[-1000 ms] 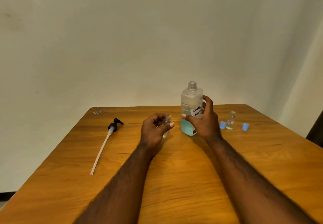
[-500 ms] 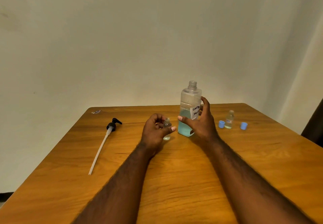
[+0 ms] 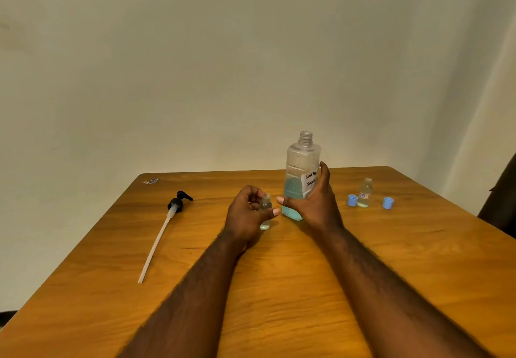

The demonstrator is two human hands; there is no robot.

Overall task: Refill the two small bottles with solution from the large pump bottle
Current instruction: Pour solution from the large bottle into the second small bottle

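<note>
On the brown wooden table [image 3: 279, 287], the black pump head with its long white dip tube [image 3: 174, 206] lies flat at the far left, well apart from both hands. The left hand [image 3: 247, 218] pinches a small clear plastic bottle [image 3: 265, 211], uncapped and upright; whether its base touches the wood I cannot tell. Just to its right, the right hand [image 3: 315, 206] wraps the lower body of the large clear rectangular bottle [image 3: 300, 184], roughly half full of pale blue solution. This bottle stands near upright, its open threaded neck well above the small bottle's mouth. The pour, I judge, needs that neck tipped leftward and down. Farther right, a second small clear bottle [image 3: 365, 194] stands between two light blue caps [image 3: 352, 200].
</note>
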